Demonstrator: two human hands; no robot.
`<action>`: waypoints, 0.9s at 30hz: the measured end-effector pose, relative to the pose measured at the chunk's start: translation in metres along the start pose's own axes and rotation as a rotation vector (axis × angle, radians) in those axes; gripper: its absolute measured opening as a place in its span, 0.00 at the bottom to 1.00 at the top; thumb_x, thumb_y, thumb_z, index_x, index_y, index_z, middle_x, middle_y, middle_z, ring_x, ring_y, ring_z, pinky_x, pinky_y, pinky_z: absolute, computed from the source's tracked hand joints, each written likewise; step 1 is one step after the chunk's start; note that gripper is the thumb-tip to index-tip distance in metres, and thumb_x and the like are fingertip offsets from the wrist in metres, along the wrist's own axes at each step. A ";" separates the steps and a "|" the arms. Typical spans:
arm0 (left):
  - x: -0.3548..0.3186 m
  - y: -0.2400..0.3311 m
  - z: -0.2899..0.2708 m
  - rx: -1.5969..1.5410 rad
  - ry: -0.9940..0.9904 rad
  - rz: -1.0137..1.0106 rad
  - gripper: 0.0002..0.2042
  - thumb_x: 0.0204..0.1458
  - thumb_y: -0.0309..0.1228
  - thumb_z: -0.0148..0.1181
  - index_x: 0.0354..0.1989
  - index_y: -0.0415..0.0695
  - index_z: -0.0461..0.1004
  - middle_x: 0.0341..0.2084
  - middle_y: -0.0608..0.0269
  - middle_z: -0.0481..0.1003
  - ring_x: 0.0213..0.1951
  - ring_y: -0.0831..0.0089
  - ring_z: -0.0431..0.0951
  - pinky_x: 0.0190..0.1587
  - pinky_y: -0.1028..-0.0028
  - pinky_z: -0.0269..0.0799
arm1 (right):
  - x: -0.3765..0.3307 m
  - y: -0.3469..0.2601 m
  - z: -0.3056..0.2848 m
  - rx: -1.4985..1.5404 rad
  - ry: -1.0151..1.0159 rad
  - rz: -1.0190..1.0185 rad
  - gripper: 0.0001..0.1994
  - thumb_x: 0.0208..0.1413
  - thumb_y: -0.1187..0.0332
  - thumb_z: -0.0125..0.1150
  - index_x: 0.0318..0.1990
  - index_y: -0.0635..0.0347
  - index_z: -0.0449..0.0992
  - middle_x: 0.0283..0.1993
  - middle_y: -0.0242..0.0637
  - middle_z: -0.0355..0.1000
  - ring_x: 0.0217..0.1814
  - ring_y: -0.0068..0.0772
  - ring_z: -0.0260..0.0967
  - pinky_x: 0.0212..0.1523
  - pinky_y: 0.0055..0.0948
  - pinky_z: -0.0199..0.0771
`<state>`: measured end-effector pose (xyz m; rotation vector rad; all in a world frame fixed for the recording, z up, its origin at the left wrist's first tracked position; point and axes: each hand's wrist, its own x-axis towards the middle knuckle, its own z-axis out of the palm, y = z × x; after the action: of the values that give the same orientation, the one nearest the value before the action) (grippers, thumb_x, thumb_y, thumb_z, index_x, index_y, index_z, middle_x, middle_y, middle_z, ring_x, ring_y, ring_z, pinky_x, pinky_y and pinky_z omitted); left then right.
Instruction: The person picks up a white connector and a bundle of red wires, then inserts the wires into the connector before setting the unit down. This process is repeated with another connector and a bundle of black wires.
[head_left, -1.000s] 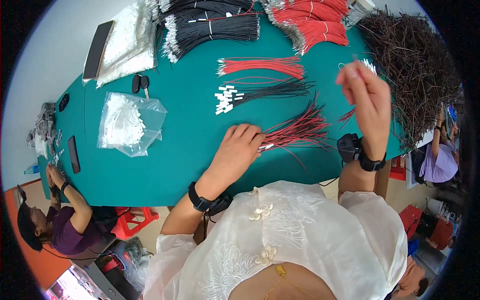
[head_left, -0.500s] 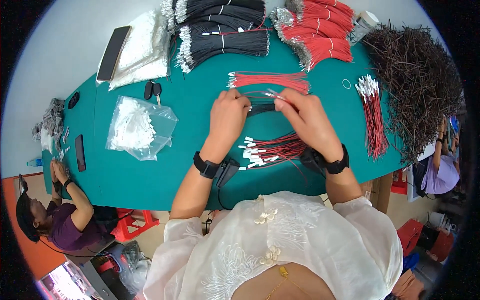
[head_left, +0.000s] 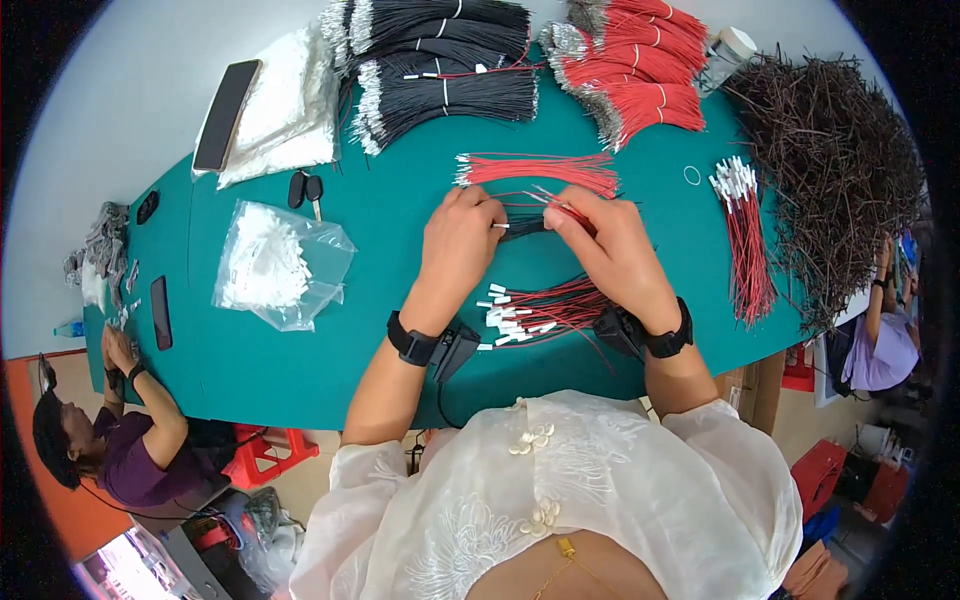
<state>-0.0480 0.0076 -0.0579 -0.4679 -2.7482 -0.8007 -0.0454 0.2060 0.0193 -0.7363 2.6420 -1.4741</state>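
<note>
Left hand (head_left: 455, 245) fingers pinching a small white connector (head_left: 497, 226), right hand (head_left: 605, 245) fingers pinching a thin red wire (head_left: 560, 205), both hovering over the green table (head_left: 400, 210), finished red wires (head_left: 545, 308) lying just below the hands, plastic bag of white connectors (head_left: 275, 265) resting left

One head-worn fisheye view, looking steeply down and forward over the person's chest; forearms enter from the lower edge, left hand (head_left: 462, 232) and right hand (head_left: 606, 240) sit close, near frame centre. Past the hands the green table (head_left: 400, 200) fills the middle, its far edge bending toward the rim; below the wrists the blouse (head_left: 560, 500) is nearest. No second view shares any area.
</note>
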 end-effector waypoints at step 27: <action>-0.013 0.006 -0.028 -0.090 0.124 -0.086 0.10 0.54 0.20 0.59 0.45 0.40 0.79 0.30 0.54 0.78 0.31 0.69 0.79 0.32 0.71 0.74 | 0.003 -0.001 0.008 0.208 -0.051 0.118 0.07 0.62 0.71 0.58 0.35 0.66 0.72 0.26 0.25 0.65 0.27 0.12 0.54 0.26 0.19 0.55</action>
<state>-0.0296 -0.0067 -0.0361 -0.3067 -2.6415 -0.9437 -0.0460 0.1979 0.0165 -0.5817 2.4013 -1.6408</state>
